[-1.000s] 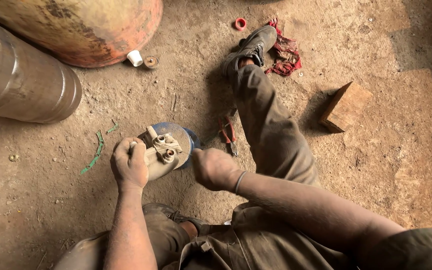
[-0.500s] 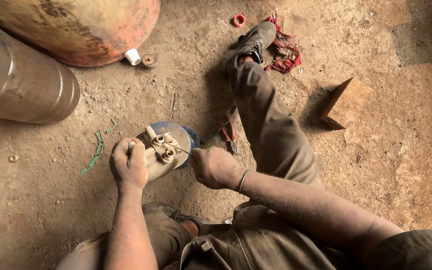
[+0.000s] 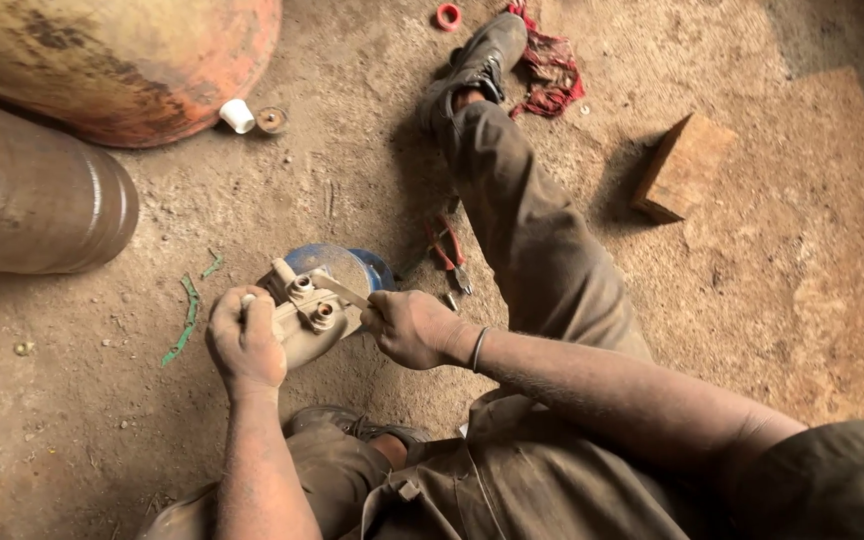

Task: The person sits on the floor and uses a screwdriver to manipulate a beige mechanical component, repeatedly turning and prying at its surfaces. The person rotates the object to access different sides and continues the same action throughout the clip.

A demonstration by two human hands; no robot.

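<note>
Dusty metal fitting (image 3: 304, 318) gripped in left hand (image 3: 244, 345), over dirt floor (image 3: 102, 420). Right hand (image 3: 414, 328) clenched on thin flat tool (image 3: 340, 290) laid across fitting. Beyond: blue disc (image 3: 352, 265), red-handled pliers (image 3: 448, 250), wooden block (image 3: 682, 165).

Only one camera is looking here, riding on the seated person's head and pointing almost straight down at the dirt floor (image 3: 102, 440). It is sitting close above the forearms and lap, taking in the outstretched leg (image 3: 522, 210) ahead.
</note>
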